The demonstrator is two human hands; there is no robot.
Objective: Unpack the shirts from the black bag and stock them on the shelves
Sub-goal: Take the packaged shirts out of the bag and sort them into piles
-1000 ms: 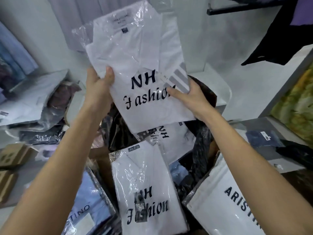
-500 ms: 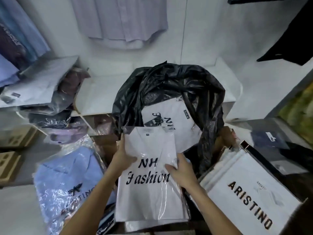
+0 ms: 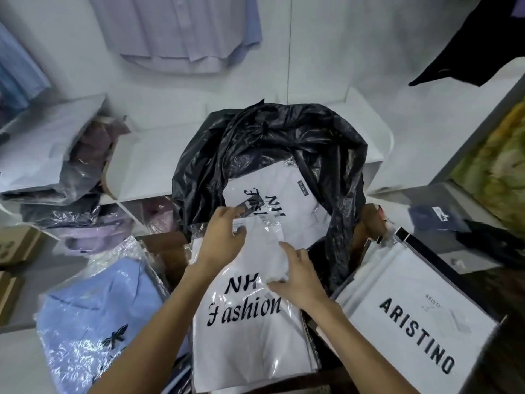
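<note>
A: Head view. Black bag (image 3: 284,143) stands open in front of the white shelf (image 3: 147,166). One packaged white shirt (image 3: 287,200), printed "NH Fashion", is in its mouth, not yet taken out. A second NH Fashion shirt pack (image 3: 247,322) lies flat below the bag, on top of a pile.

B: Hands?

A: Both on the lower pack. Left hand (image 3: 224,237) lies over its top edge near the collar, fingers (image 3: 227,216) stretched forward and fairly straight, reaching toward the bag's lip. Whether they pinch the film, cannot tell. Right hand (image 3: 298,277) lies palm down on the pack's right side, fingers spread and only lightly bent, pressing rather than gripping. Both forearms come up from the bottom of the frame.

B: Risks?

A: My guess: slick plastic on plastic. Press unevenly and the pack could slide off the pile toward the blue shirt pack (image 3: 93,322) on the left or the ARISTINO pack (image 3: 420,331) on the right. The bag's loose rim could also snag the inner shirt when it is pulled, and drag the bag over.

B: Stocking?

A: Nothing from this pile is on the shelf yet, as far as I see.
</note>
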